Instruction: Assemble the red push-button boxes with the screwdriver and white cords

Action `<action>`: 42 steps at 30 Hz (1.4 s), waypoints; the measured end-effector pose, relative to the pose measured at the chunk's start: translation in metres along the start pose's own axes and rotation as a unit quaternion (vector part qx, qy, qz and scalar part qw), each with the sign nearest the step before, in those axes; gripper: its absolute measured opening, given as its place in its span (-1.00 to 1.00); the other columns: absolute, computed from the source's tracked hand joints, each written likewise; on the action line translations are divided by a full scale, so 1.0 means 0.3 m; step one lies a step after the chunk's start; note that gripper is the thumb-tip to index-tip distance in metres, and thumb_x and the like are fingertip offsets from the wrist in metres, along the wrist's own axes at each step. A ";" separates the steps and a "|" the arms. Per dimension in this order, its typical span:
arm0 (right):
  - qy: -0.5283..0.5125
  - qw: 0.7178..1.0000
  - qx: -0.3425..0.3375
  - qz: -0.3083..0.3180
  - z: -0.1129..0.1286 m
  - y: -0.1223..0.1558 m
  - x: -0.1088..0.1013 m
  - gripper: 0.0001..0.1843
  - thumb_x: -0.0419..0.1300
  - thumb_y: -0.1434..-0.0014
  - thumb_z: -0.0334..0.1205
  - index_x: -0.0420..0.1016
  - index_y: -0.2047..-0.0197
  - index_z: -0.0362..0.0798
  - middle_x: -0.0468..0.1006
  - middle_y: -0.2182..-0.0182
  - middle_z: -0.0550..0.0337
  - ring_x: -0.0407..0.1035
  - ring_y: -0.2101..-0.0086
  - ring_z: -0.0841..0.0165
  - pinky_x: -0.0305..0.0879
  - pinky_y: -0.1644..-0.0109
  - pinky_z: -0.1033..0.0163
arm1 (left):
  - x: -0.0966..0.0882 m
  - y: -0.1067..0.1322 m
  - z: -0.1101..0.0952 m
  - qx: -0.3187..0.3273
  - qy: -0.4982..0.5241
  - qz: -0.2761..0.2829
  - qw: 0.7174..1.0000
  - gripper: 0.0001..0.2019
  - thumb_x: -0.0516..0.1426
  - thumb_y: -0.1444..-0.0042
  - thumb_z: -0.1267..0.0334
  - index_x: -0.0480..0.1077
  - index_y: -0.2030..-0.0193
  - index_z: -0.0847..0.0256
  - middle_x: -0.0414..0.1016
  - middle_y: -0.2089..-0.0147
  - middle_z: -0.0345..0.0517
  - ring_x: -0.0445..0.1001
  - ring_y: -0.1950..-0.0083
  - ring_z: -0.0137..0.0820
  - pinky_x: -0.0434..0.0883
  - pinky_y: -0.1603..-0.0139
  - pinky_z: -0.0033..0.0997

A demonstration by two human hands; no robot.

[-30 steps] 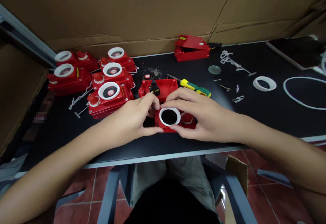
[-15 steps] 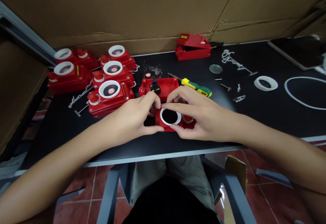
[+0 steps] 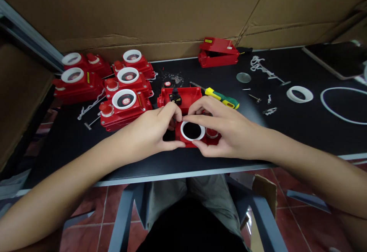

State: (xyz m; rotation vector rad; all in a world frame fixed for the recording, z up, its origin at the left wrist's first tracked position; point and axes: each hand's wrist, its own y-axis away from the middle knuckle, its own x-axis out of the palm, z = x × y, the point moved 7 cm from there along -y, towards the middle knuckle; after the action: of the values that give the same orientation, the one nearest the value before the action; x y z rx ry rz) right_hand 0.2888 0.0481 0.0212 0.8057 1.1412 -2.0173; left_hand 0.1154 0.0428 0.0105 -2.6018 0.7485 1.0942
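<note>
A red plastic cover point(image 3: 197, 139) with a white ring point(image 3: 192, 131) around a round hole lies flat on the black table point(image 3: 301, 133) in front of me. My left hand point(image 3: 151, 131) grips its left end, fingers curled over the top edge. My right hand point(image 3: 226, 130) grips its right end, thumb and forefinger pinching the white ring. Just behind stands an open red base box point(image 3: 183, 95) with a small black part inside.
Several assembled red units with white rings point(image 3: 123, 99) are grouped at the left. A yellow-green screwdriver point(image 3: 220, 98) lies behind my right hand. A closed red box point(image 3: 218, 51) sits at the back; a glass disc point(image 3: 243, 77), screws, a loose white ring point(image 3: 298, 93) and a large thin white ring point(image 3: 342, 105) lie right.
My hands have closed in slightly on the red cover, the right forefinger now over the ring's top edge. The cover itself has barely moved.
</note>
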 end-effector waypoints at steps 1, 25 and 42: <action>-0.001 1.000 0.001 0.000 -0.001 0.000 0.000 -0.63 0.35 -0.35 -0.28 0.63 -0.19 -0.16 0.53 -0.03 -0.13 0.48 -0.02 0.15 0.54 -0.06 0.05 | 0.000 0.000 0.000 0.001 0.002 0.000 1.000 -0.54 0.49 -0.21 0.18 0.30 -0.01 0.05 0.67 -0.03 -0.16 0.80 0.00 -0.18 0.70 -0.04 -0.25; 0.014 1.000 0.025 -0.011 -0.003 -0.001 -0.003 -0.73 0.39 -0.37 -0.21 0.59 -0.11 -0.04 0.56 0.01 -0.07 0.50 0.03 0.14 0.52 -0.07 0.02 | 0.002 0.001 0.002 0.015 -0.003 -0.002 1.000 -0.54 0.49 -0.22 0.17 0.30 -0.02 0.05 0.65 -0.03 -0.16 0.78 0.00 -0.21 0.71 -0.05 -0.25; 0.029 0.999 0.029 0.005 -0.003 -0.012 -0.023 -0.75 0.41 -0.41 -0.08 0.66 -0.02 -0.06 0.61 0.06 -0.05 0.53 0.09 0.19 0.52 0.02 0.07 | 0.002 0.004 -0.003 0.012 -0.008 0.001 1.000 -0.55 0.50 -0.21 0.18 0.32 -0.02 0.04 0.66 -0.03 -0.19 0.78 0.00 -0.22 0.69 -0.05 -0.29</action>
State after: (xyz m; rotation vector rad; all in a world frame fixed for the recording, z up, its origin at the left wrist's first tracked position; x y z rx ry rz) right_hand 0.2900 0.0519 0.0278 0.9015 1.1139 -2.0391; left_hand 0.1157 0.0414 0.0109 -2.5692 0.7572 1.0992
